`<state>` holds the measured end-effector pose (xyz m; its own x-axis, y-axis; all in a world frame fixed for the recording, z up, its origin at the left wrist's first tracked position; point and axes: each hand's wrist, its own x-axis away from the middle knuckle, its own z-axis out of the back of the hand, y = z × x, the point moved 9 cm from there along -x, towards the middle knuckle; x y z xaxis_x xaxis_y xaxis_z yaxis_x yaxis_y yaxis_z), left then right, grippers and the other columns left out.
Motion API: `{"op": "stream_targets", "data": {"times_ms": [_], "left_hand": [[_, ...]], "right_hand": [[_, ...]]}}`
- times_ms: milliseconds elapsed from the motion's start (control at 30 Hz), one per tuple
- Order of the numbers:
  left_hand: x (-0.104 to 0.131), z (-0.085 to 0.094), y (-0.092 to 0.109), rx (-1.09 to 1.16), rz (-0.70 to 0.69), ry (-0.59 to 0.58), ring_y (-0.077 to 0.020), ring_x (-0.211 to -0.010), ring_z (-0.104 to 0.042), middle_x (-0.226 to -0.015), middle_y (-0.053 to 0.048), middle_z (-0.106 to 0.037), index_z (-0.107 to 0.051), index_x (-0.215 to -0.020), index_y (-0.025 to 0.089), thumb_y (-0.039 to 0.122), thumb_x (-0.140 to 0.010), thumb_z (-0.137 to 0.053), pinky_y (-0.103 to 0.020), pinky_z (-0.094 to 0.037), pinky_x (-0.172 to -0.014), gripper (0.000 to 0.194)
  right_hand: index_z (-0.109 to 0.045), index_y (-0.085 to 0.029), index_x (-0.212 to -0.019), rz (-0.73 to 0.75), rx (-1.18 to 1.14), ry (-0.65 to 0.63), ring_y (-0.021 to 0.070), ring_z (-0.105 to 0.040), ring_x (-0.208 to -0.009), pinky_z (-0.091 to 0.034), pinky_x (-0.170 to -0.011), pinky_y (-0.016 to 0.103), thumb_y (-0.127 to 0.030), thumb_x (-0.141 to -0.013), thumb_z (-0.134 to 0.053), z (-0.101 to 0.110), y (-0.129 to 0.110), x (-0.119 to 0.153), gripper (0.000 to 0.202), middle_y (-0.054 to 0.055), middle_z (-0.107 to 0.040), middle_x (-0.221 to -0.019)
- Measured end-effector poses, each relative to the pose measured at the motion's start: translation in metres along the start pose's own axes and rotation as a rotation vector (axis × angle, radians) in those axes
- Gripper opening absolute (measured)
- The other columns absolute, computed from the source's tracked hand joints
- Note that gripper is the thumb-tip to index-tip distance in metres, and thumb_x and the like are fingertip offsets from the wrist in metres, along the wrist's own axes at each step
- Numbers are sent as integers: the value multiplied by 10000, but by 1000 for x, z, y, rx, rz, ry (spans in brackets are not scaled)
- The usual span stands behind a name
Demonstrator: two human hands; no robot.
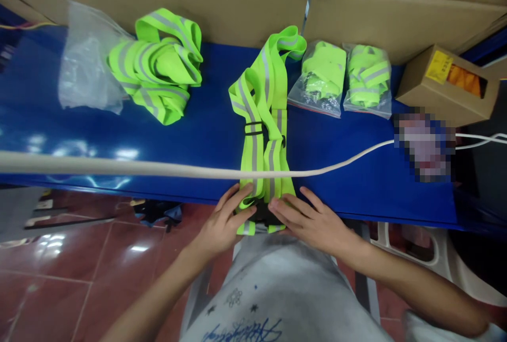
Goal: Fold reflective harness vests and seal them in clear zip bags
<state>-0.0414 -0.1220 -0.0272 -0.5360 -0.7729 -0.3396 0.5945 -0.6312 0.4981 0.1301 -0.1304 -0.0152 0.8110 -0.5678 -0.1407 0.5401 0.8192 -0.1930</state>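
Observation:
A neon-yellow reflective strap harness with grey stripes and black buckles lies lengthwise on the blue table. Its near end hangs at the table's front edge, close to the person's shirt. My left hand rests on the left side of that end, fingers spread over the strap and a dark part. On the right side my right hand lies on the strap, its fingers also apart. Both palms face down, and neither hand is closed round the strap.
A white cable crosses above the harness. Loose yellow straps and a clear bag lie left; two bagged straps, a cardboard box and a blurred object lie right.

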Motion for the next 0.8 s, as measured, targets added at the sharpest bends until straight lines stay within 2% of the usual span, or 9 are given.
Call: {"op": "stream_targets", "data": {"times_ms": [100, 200, 333, 433, 533, 633, 800], "left_hand": [[4, -2, -3, 1, 6, 79, -344, -1494, -505, -1574, -158, -493, -534, -1427, 269, 114, -932, -685, -551, -594, -1117, 540], [2, -3, -1, -46, -9, 121, -317, -1401, -586, -1465, -123, -586, -554, -1461, 280, 128, -966, -633, -515, -593, -1107, 523], [-7, 8, 4, -88, -27, 165, -291, -1219, -656, -1227, -111, -703, -578, -1465, 267, 230, -1015, -598, -512, -562, -1087, 452], [-15, 14, 5, 5, -35, 113, -278, -1190, -666, -1263, -142, -704, -513, -1515, 231, 308, -1040, -602, -458, -594, -1015, 489], [-21, 21, 0, 89, 7, 97, -261, -1198, -677, -1279, -135, -714, -474, -1533, 230, 242, -1007, -653, -424, -622, -980, 556], [-28, 28, -6, 127, 89, 91, -238, -1179, -701, -1245, -106, -736, -515, -1494, 241, 121, -981, -594, -415, -633, -982, 533], [-38, 28, 2, 134, 75, 24, -208, -1230, -698, -1292, -110, -717, -633, -1319, 206, 18, -969, -534, -375, -599, -1096, 410]], "right_hand": [[-442, -255, -1621, 69, -10, 28, 185, -565, -1458, -475, -1270, 403, -60, -1017, -509, 3, -6, 1, 638, -6, -561, -1597], [-501, -167, -1585, 81, 24, 74, 239, -581, -1444, -511, -1237, 420, -89, -1017, -531, 13, -8, -3, 574, 74, -586, -1573], [-595, -136, -1502, 77, 18, 120, 265, -640, -1375, -565, -1171, 424, -95, -1017, -543, 28, -4, -12, 490, 106, -666, -1481], [-619, -105, -1470, 23, -115, 137, 269, -679, -1315, -606, -1107, 447, -73, -1017, -539, 37, 10, -20, 461, 127, -696, -1436], [-653, -111, -1427, -27, -234, 154, 243, -707, -1269, -625, -1069, 438, -81, -1044, -502, 42, 25, -27, 413, 123, -732, -1377], [-671, -151, -1403, -22, -292, 175, 206, -710, -1266, -617, -1085, 407, -83, -1064, -468, 45, 33, -30, 401, 91, -748, -1355], [-623, -163, -1462, 48, -370, 122, 184, -597, -1431, -530, -1211, 397, -2, -1027, -445, 41, 30, -31, 497, 80, -670, -1479]]}}
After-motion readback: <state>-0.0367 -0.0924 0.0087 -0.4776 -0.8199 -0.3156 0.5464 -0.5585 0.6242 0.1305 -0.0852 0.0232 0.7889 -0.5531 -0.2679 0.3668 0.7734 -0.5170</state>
